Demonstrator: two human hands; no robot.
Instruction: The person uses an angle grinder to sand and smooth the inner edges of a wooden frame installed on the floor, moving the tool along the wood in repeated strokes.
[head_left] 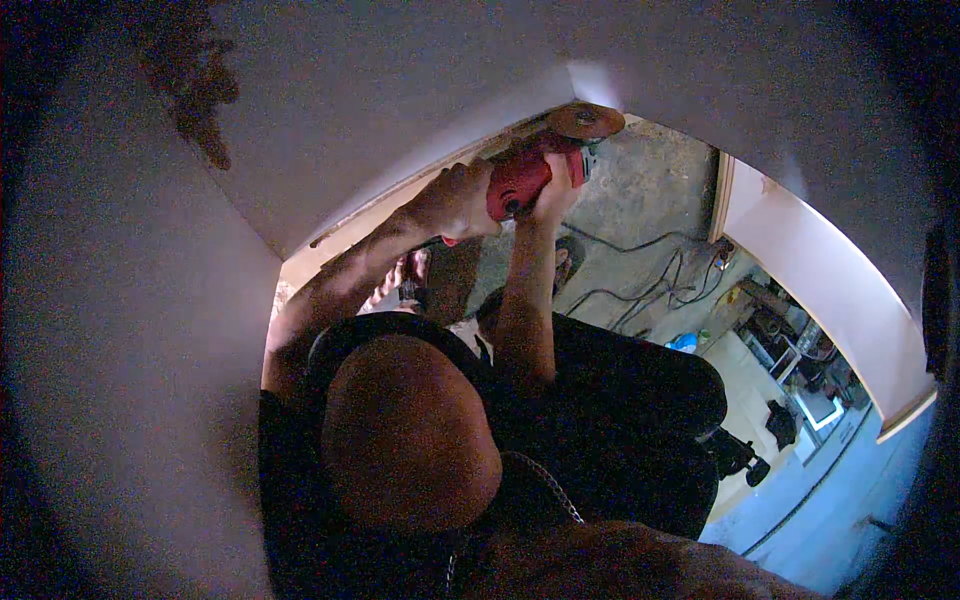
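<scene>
A red handheld power tool (520, 188) with a round brownish disc (585, 121) at its far end, looking like an angle grinder, is held up at the wooden edge (365, 217) of a pale panel. Around its rear body wraps my left hand (465, 197), partly in shadow. My right hand (556, 192) grips the tool closer to the disc, fingers closed on the red casing. The disc lies against or very near the panel's corner; contact cannot be told. Dim light hides the finer detail.
Pale panels (120, 330) surround me on the left and above. At right stands a white curved-looking panel (800, 250) with a wooden edge. Dark cables (640, 300) trail over the concrete floor (650, 190). Assorted tools (790, 340) lie beyond, beside a pale blue surface (830, 520).
</scene>
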